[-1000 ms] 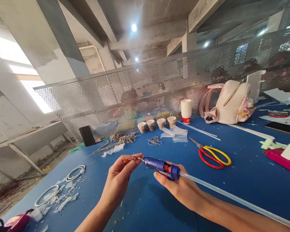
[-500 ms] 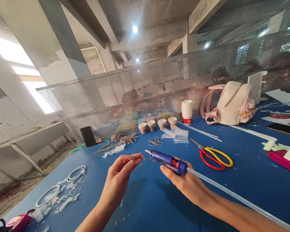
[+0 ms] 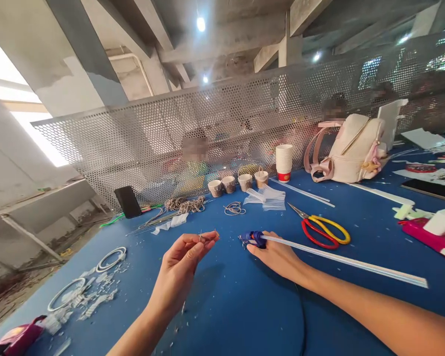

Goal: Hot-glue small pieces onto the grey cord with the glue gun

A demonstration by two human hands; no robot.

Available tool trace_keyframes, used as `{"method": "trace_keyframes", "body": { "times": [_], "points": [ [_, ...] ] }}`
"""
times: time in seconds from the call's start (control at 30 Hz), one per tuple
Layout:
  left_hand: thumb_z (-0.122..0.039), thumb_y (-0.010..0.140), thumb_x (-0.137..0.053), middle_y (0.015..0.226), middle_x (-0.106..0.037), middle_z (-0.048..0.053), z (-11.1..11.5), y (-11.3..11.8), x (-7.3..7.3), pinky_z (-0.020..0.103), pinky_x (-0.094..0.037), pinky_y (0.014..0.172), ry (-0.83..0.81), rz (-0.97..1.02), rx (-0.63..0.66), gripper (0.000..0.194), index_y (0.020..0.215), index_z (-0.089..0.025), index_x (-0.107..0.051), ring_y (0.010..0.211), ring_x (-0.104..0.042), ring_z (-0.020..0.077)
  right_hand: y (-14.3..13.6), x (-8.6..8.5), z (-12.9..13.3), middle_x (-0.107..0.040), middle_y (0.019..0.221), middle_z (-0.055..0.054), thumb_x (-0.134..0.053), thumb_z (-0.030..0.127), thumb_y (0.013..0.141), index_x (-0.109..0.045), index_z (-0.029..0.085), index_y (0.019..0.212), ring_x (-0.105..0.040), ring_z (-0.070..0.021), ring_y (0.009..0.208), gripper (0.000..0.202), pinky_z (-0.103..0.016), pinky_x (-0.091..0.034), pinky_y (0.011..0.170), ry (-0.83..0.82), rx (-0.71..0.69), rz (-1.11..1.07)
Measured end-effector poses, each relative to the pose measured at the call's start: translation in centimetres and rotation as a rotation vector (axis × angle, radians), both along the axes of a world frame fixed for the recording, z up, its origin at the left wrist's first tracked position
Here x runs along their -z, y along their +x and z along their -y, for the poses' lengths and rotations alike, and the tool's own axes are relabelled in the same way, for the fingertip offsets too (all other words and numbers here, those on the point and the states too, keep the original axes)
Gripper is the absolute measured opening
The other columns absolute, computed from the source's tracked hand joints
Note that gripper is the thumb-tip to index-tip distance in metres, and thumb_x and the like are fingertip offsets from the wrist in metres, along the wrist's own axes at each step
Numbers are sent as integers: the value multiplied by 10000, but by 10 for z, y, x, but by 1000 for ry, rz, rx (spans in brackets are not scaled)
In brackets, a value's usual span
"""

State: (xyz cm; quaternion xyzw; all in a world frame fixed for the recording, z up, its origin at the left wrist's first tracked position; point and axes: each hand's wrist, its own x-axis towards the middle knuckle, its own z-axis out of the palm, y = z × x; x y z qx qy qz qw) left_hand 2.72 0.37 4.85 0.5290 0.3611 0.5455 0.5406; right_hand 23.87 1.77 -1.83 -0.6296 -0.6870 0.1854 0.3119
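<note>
My left hand (image 3: 183, 259) pinches a small brown cord-like piece (image 3: 206, 239) between thumb and fingers, with a thin pin-like end standing up from it. Its exact kind is too small to make out. My right hand (image 3: 278, 257) is wrapped round a blue hot glue gun (image 3: 255, 239), low over the table to the right of my left hand. From the gun's rear a long clear glue stick (image 3: 348, 258) runs out to the right. The gun's nozzle is foreshortened and hard to see, apart from the brown piece.
Scissors (image 3: 324, 231) with red and yellow handles lie right of the gun. Behind are brown cord bundles (image 3: 185, 204), clear plastic strips (image 3: 267, 198), several small cups (image 3: 229, 184), stacked paper cups (image 3: 284, 163), a phone (image 3: 128, 201) and a backpack (image 3: 350, 151). White rings (image 3: 111, 259) lie left.
My right hand has lowered and turned the glue gun, drawing its nozzle away from the brown piece. The glue stick's far end now shows. My left hand keeps its pinch.
</note>
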Motion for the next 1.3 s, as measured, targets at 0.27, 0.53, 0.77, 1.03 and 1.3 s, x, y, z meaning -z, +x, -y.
{"method": "trace_keyframes", "body": {
  "times": [0.27, 0.53, 0.77, 1.03, 1.3],
  "points": [
    [-257, 728, -692, 998, -727, 92, 7, 0, 0, 390, -448, 959, -5, -11, 24, 78, 732, -186, -661, 1032, -626, 252, 29, -4, 38, -590, 723, -8, -573, 500, 755, -563, 214, 762, -538, -178, 622, 287, -265, -376, 545, -7, 109, 49],
    [-263, 741, -684, 991, -729, 88, 21, 5, -2, 354, -461, 939, 17, -14, 145, 71, 721, -195, -681, 1076, -601, 258, 2, -30, 84, -549, 713, 0, -522, 208, 835, -520, 221, 756, -508, -139, 621, 81, -251, -419, 601, 314, -242, -156],
    [-281, 744, -684, 975, -734, 75, 28, 7, -2, 371, -464, 917, 8, -44, 240, 72, 739, -210, -695, 1041, -619, 262, -33, -52, 49, -601, 806, -14, -609, 153, 775, -563, 213, 824, -565, -150, 760, 89, -269, -461, 698, 590, -314, -338],
    [-306, 722, -700, 920, -736, 70, 24, 6, 2, 394, -444, 935, -30, -51, 235, 103, 714, -203, -696, 983, -635, 254, -39, -45, 38, -576, 716, 7, -616, 86, 733, -559, 208, 698, -558, -149, 722, 139, -279, -450, 694, 617, -278, -261],
    [-286, 737, -678, 983, -682, 94, 26, 10, -2, 365, -530, 753, -68, -67, 218, 99, 721, -189, -680, 930, -617, 250, -32, -47, 40, -571, 709, 7, -531, 86, 717, -527, 205, 674, -538, -128, 665, 127, -248, -447, 639, 571, -284, -395]
  ]
}}
